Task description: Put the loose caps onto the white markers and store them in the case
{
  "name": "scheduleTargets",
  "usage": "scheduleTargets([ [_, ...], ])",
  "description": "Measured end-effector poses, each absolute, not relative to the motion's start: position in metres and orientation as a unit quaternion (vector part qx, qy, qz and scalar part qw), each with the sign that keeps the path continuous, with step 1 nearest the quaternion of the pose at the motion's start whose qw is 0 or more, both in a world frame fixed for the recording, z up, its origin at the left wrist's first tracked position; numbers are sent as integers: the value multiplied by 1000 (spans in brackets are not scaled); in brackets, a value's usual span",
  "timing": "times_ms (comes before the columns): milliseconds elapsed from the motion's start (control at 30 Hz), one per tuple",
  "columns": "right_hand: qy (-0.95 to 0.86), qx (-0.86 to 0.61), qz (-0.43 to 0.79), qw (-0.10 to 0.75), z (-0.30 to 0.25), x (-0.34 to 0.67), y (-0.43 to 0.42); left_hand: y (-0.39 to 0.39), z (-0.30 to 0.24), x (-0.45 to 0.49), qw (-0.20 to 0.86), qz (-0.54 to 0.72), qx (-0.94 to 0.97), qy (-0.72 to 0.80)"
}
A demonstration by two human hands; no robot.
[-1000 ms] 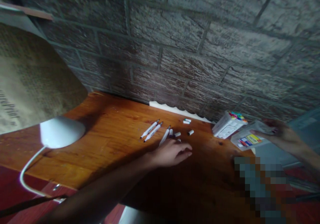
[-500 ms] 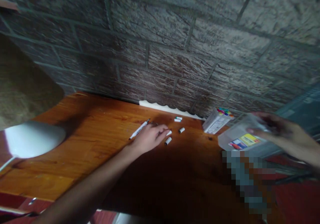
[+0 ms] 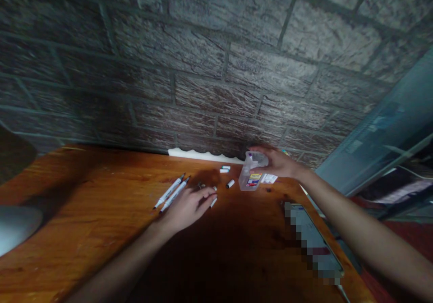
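My left hand rests low over the wooden table, its thumb and fingers pinched on a small white marker cap. A loose cap lies by the thumb, and another dark-ended cap sits to the right. Two more caps lie side by side farther back. Two white markers with dark tips lie left of the hand. My right hand grips a clear plastic case with a coloured label, upright on or just above the table. It partly hides the marker box behind.
A phone, partly pixelated, lies near the table's right edge with a cable. The white lamp base stands at left. A white wavy-edged strip runs along the stone wall behind the table.
My right hand has brought the clear case leftward, from over the right edge to in front of the marker box. The left hand stays among the caps. The camera view has turned right.
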State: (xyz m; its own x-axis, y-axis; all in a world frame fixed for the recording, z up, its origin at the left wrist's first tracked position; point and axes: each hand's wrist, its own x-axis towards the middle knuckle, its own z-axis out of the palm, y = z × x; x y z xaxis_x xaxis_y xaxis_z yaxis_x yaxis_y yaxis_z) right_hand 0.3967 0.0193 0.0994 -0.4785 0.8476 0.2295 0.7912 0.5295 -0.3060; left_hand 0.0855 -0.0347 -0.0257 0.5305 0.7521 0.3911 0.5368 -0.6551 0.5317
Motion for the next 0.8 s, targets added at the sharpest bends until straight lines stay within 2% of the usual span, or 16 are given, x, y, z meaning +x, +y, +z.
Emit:
scheduleTargets([
  [100,-836,-497,99,210,111,436,16,-35,-27,85,177,299,856,382],
  [167,-767,-552,151,290,110,468,14,-35,-30,86,174,289,859,384],
  [200,-746,-571,166,299,106,481,14,-36,-31,86,173,285,860,385],
  [467,-662,-599,331,307,20,483,16,-36,-31,87,162,292,865,374],
  [633,-604,-611,326,395,9,507,18,-32,-23,80,151,299,844,419],
  [800,-563,-632,301,439,9,541,21,-21,-16,67,103,229,773,583],
])
